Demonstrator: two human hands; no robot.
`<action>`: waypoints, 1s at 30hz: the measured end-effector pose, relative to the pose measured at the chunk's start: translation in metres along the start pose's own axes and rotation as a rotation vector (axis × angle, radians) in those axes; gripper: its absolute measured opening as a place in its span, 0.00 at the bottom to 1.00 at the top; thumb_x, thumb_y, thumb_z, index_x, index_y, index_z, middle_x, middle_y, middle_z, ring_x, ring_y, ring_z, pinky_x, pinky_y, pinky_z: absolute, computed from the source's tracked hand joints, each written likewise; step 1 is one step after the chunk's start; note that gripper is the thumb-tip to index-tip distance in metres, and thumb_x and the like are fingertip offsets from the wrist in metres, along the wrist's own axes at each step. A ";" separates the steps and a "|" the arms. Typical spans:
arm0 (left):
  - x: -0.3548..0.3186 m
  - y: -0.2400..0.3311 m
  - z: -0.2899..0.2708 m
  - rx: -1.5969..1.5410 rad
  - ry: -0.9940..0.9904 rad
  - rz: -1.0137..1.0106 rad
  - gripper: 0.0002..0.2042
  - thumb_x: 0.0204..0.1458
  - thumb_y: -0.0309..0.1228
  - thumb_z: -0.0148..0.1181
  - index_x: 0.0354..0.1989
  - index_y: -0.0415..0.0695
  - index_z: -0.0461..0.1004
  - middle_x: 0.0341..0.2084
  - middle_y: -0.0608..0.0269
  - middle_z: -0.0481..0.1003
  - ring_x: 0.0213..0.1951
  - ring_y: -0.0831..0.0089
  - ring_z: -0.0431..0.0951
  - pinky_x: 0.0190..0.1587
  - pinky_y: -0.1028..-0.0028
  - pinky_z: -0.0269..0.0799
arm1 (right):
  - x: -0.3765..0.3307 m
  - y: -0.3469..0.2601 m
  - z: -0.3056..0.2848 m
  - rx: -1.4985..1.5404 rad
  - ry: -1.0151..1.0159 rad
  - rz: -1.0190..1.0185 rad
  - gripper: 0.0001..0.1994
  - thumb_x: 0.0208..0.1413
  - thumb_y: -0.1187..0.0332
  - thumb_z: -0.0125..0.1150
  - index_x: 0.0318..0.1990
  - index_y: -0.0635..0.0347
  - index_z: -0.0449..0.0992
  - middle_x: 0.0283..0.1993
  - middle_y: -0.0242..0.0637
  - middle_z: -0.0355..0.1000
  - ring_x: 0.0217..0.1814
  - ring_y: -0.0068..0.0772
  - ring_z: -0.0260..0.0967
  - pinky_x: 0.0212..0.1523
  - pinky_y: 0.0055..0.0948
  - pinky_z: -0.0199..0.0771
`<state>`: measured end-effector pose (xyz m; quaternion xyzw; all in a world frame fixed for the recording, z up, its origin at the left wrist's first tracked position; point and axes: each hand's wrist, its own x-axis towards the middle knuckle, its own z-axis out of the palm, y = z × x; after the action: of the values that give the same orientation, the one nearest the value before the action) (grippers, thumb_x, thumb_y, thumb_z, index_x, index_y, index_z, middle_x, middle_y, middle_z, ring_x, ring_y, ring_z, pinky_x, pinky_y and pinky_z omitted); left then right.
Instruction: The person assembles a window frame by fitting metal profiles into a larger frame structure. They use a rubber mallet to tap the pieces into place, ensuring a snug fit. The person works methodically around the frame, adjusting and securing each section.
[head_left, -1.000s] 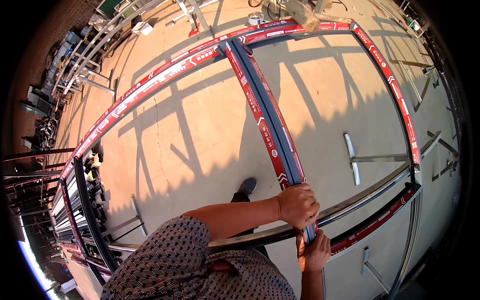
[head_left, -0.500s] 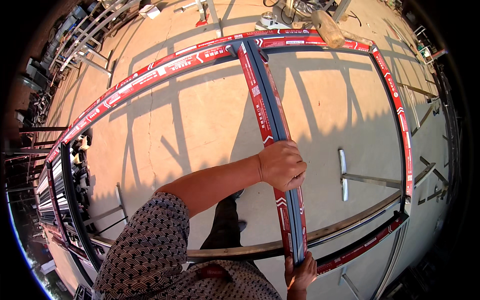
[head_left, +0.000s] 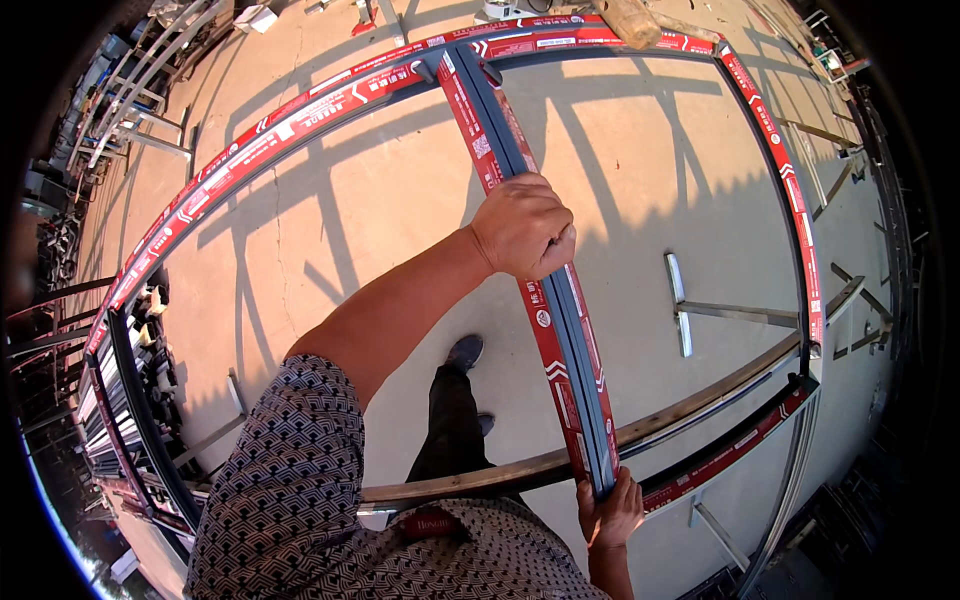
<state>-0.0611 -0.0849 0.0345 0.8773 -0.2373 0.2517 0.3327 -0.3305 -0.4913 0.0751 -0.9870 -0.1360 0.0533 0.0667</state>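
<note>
Gripped red-and-grey bar [head_left: 572,370] two-handed: left hand [head_left: 525,226] fisted over it partway along, right hand [head_left: 612,508] clasping near end, closer to me; bar ran lengthwise away toward far rail [head_left: 325,108].
</note>
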 end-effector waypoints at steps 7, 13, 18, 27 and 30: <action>-0.042 0.033 0.034 0.413 0.398 -0.481 0.31 0.65 0.40 0.57 0.68 0.26 0.65 0.64 0.34 0.68 0.59 0.46 0.73 0.68 0.54 0.66 | 0.009 -0.003 -0.002 0.010 0.045 0.028 0.35 0.59 0.37 0.70 0.54 0.63 0.75 0.39 0.44 0.78 0.39 0.49 0.78 0.39 0.44 0.81; -0.081 0.184 0.068 -0.048 0.098 -0.945 0.45 0.65 0.52 0.63 0.72 0.23 0.51 0.58 0.33 0.70 0.62 0.49 0.72 0.64 0.53 0.71 | 0.004 -0.004 -0.007 0.033 0.068 0.085 0.36 0.58 0.35 0.71 0.53 0.63 0.76 0.36 0.42 0.79 0.35 0.44 0.78 0.37 0.39 0.82; -0.107 0.238 0.069 -0.394 -0.032 -1.053 0.42 0.67 0.51 0.63 0.66 0.22 0.52 0.50 0.36 0.80 0.49 0.52 0.87 0.55 0.62 0.81 | 0.006 -0.009 -0.003 0.087 0.038 0.119 0.38 0.58 0.34 0.71 0.56 0.64 0.77 0.42 0.43 0.82 0.43 0.43 0.82 0.42 0.40 0.85; -0.108 0.237 0.071 -0.550 -0.173 -1.037 0.31 0.72 0.58 0.50 0.40 0.35 0.71 0.27 0.57 0.75 0.29 0.74 0.74 0.34 0.72 0.70 | -0.010 -0.004 0.008 0.099 0.226 0.101 0.36 0.55 0.36 0.73 0.57 0.60 0.79 0.51 0.41 0.80 0.51 0.41 0.80 0.51 0.41 0.83; -0.104 0.242 0.073 -0.570 -0.175 -1.023 0.32 0.74 0.59 0.45 0.33 0.39 0.75 0.19 0.62 0.75 0.20 0.77 0.72 0.25 0.75 0.67 | -0.033 0.009 0.006 0.115 0.351 0.106 0.34 0.56 0.42 0.74 0.59 0.61 0.77 0.57 0.41 0.76 0.58 0.45 0.75 0.60 0.45 0.77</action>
<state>-0.2607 -0.2712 0.0365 0.7738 0.1309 -0.0876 0.6136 -0.3608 -0.5080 0.0709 -0.9815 -0.0666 -0.1087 0.1426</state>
